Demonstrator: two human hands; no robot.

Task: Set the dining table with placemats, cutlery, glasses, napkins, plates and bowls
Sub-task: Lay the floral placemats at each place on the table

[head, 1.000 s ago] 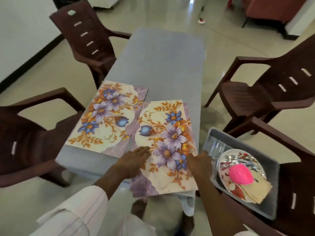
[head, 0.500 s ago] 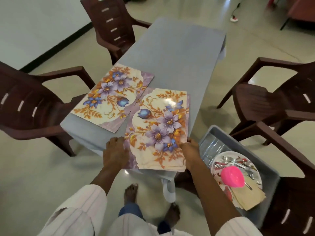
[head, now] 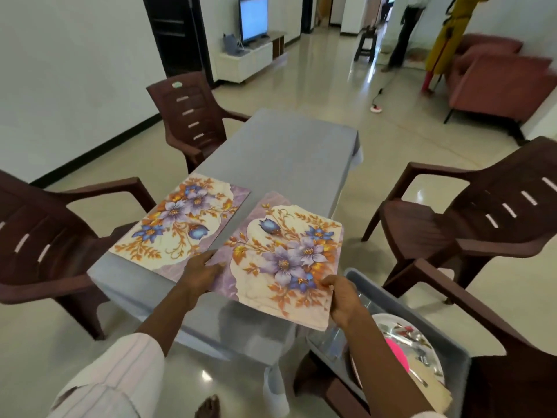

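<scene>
A floral placemat (head: 180, 221) lies flat on the near left part of the grey table (head: 283, 152). A stack of floral placemats (head: 286, 254) is lifted above the table's near right corner. My left hand (head: 200, 271) grips its left edge and my right hand (head: 340, 297) pinches its near right edge. A grey tray (head: 452, 351) on the chair at my right holds a patterned plate (head: 422, 342), a pink bowl (head: 396, 354), cutlery, glasses and brown napkins, partly hidden by my right arm.
Brown plastic chairs stand around the table: one at the left (head: 45, 242), one at the far left (head: 193, 116), two at the right (head: 482, 218). Two people stand near a sofa (head: 497, 82) far back. A TV (head: 253, 18) stands on a low cabinet.
Both hands took hold of the right placemat stack and lifted it off the table. The camera has tilted up, showing more of the room.
</scene>
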